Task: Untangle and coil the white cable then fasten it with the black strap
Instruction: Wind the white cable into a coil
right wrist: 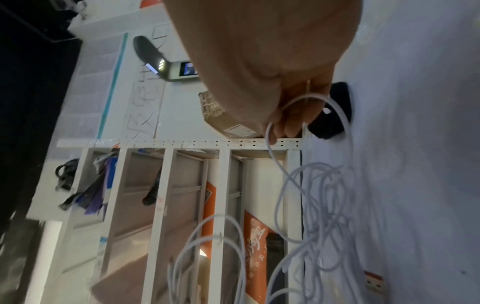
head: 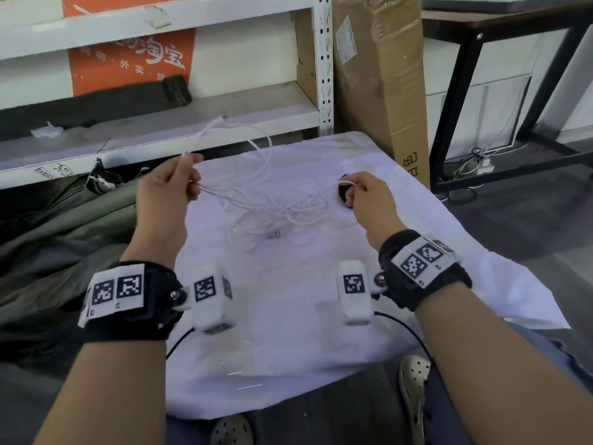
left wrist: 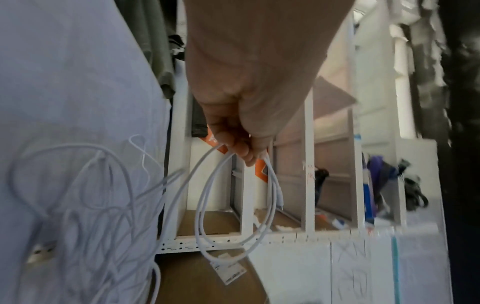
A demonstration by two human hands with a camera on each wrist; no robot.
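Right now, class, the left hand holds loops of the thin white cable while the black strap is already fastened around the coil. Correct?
Not quite. The left hand does hold thin white cable loops, but the head view shows the black strap lying unfastened on the white cloth.

The cable (head: 272, 203), thin and white, lies mostly in a loose tangle at the centre of the head view, its USB plug (head: 276, 234) at the tangle's lower edge. A few loops rise toward upper left. The strap (head: 342, 193), black, sits just right of the tangle.
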